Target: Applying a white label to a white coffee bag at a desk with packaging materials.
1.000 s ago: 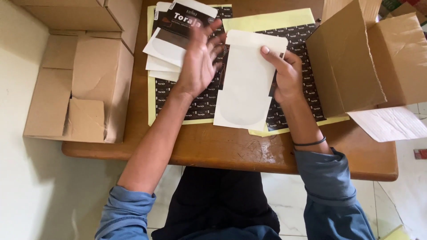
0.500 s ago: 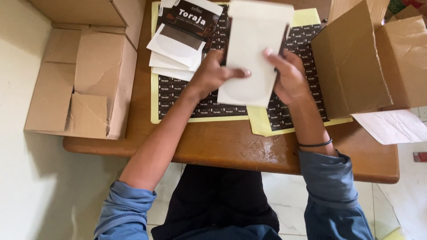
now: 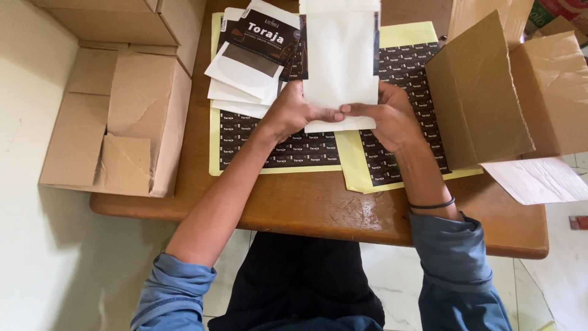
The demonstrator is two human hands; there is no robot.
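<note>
Head view: looking down on a wooden tabletop (image 3: 318, 211).
Pouch: blank white pouch (image 3: 340, 58) held flat over the yellow label sheets (image 3: 288, 150), far centre.
Left hand (image 3: 293, 113): fingers pinching the pouch's near edge.
Right hand (image 3: 389, 116): fingers pinching the same edge, apparently fingertip to fingertip with the left hand.
Left: stack of labelled pouches (image 3: 251, 52), cardboard box (image 3: 116, 122).
Right: open carton (image 3: 508, 92).

A wooden counter (image 3: 318, 211) carries yellow label sheets (image 3: 278, 147) at centre, an open cardboard box (image 3: 490, 98) at three o'clock.
</note>
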